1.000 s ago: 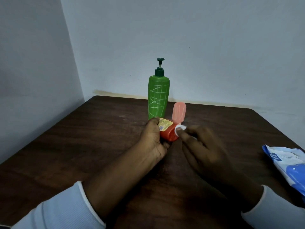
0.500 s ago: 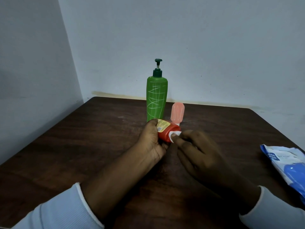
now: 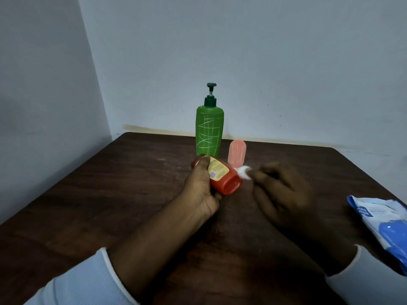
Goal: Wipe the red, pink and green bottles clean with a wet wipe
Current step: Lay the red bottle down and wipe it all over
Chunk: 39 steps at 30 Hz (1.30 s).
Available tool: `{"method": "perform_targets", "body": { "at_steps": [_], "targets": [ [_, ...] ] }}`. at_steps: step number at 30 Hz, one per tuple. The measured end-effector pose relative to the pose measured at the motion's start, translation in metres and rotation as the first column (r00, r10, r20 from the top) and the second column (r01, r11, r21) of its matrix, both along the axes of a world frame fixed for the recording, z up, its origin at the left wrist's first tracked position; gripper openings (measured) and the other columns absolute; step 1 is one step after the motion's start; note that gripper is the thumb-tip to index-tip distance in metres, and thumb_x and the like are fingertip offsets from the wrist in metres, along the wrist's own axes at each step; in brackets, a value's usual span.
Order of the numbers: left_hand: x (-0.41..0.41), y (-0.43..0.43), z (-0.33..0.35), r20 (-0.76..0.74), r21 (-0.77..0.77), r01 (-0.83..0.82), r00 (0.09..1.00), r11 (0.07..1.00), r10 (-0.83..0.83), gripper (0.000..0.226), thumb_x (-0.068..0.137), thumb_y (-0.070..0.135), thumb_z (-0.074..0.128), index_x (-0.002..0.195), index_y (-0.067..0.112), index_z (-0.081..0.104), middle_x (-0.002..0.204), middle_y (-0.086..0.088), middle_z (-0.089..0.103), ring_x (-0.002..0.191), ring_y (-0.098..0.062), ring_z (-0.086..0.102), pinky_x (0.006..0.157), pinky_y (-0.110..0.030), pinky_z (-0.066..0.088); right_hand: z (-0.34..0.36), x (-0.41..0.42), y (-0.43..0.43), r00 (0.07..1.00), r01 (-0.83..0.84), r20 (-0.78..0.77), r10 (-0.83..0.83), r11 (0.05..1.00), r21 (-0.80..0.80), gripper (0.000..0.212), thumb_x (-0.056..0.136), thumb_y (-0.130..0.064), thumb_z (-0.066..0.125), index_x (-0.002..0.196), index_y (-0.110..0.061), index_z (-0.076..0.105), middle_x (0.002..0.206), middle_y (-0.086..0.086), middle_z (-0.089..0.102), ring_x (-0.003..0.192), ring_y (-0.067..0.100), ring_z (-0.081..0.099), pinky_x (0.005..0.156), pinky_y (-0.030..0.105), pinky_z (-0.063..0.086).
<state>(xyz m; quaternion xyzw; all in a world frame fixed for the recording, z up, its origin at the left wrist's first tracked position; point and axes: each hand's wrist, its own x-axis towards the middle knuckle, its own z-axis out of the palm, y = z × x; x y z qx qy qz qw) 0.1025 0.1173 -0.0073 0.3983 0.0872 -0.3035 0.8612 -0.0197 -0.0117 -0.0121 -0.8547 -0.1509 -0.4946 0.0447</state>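
My left hand grips the red bottle, tilted with its base toward me and its yellow label facing up. My right hand pinches a small white wet wipe between its fingertips, and the wipe touches the bottle's right side near the base. Just behind the red bottle, the pink bottle stands upright. The tall green pump bottle stands upright behind both, toward the back of the dark wooden table.
A blue and white pack of wet wipes lies at the table's right edge. Pale walls meet in a corner at the back left, close to the table's far edge.
My left hand has tilted and turned the red bottle, so more of its label and base show. My right hand with the wipe has slid along the bottle's right side.
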Motion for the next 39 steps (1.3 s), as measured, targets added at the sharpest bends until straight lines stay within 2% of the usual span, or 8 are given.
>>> {"method": "perform_targets", "body": {
  "at_steps": [2,4,8,11,15,26,35,39],
  "targets": [
    [-0.002,-0.002,-0.001,0.107,0.006,-0.012,0.994,1.000,0.011,0.040,0.092,0.038,0.073,0.119,0.009,0.064,0.095,-0.013,0.078,0.078,-0.026,0.077,0.065,-0.042,0.064,0.006,-0.002,-0.014,0.994,0.034,0.102,-0.047,0.991,0.127,0.026,0.094,-0.005,0.061,0.119,0.000,0.069,0.100,0.016,0.064,0.084,0.020,0.059,0.068,0.032,0.049],
    [-0.005,-0.006,-0.002,0.223,0.023,0.009,0.975,1.000,-0.014,0.043,0.086,0.036,0.079,0.118,0.010,0.065,0.102,-0.015,0.078,0.091,-0.030,0.078,0.080,-0.048,0.063,0.013,-0.006,-0.020,0.984,0.069,0.144,-0.109,0.964,0.258,0.029,0.092,-0.002,0.060,0.120,-0.005,0.069,0.105,0.010,0.061,0.084,0.015,0.058,0.071,0.021,0.048],
    [-0.015,-0.006,0.001,0.365,0.008,0.095,0.927,0.995,-0.092,0.035,0.086,0.023,0.079,0.117,0.012,0.066,0.114,-0.018,0.076,0.110,-0.033,0.072,0.099,-0.053,0.055,0.015,-0.001,-0.020,0.989,0.035,0.131,-0.073,0.961,0.274,0.030,0.091,0.001,0.059,0.119,-0.007,0.067,0.113,0.008,0.064,0.103,0.009,0.060,0.091,0.013,0.044],
    [-0.017,-0.003,0.003,0.545,0.074,0.125,0.826,0.989,-0.145,0.045,0.079,0.022,0.081,0.122,0.017,0.067,0.116,-0.012,0.076,0.112,-0.027,0.072,0.098,-0.047,0.055,0.027,0.006,-0.019,0.994,-0.002,0.109,-0.018,0.982,0.187,0.027,0.093,0.001,0.060,0.119,-0.002,0.069,0.116,0.012,0.069,0.110,0.021,0.064,0.093,0.030,0.051],
    [-0.012,0.004,0.004,0.675,0.219,0.062,0.711,0.974,-0.197,0.043,0.081,0.022,0.081,0.120,0.027,0.065,0.114,0.001,0.077,0.110,-0.017,0.072,0.100,-0.044,0.054,0.053,0.025,-0.014,0.991,0.044,0.120,-0.054,0.995,0.086,0.030,0.089,0.004,0.062,0.118,-0.002,0.069,0.111,0.013,0.070,0.106,0.022,0.064,0.094,0.025,0.048],
    [-0.012,0.002,-0.006,0.822,0.299,-0.054,0.522,0.953,-0.228,0.036,0.088,0.014,0.079,0.113,0.036,0.065,0.106,0.018,0.076,0.099,-0.001,0.072,0.080,-0.016,0.056,0.016,0.028,-0.022,0.982,-0.033,0.183,-0.040,0.925,0.378,0.025,0.090,0.010,0.064,0.112,0.000,0.071,0.110,0.011,0.070,0.106,0.021,0.066,0.092,0.037,0.054],
    [-0.007,0.000,-0.015,0.915,0.229,-0.146,0.371,0.962,-0.162,0.048,0.092,0.002,0.071,0.126,0.035,0.066,0.123,0.005,0.073,0.116,-0.014,0.069,0.101,-0.036,0.056,0.016,0.023,-0.004,0.988,-0.109,0.096,0.119,0.989,-0.101,0.029,0.088,0.003,0.069,0.117,0.004,0.070,0.123,0.017,0.067,0.120,0.029,0.062,0.100,0.043,0.050],
    [0.000,-0.002,-0.020,0.901,0.271,-0.204,0.397,0.941,-0.173,0.044,0.088,0.011,0.079,0.125,0.030,0.067,0.116,0.006,0.073,0.109,-0.012,0.069,0.096,-0.033,0.056,0.021,0.022,-0.020,0.994,-0.029,0.106,0.026,0.999,0.023,0.031,0.088,0.007,0.065,0.118,0.002,0.069,0.123,0.015,0.067,0.118,0.024,0.063,0.096,0.041,0.052]
  ]
}}
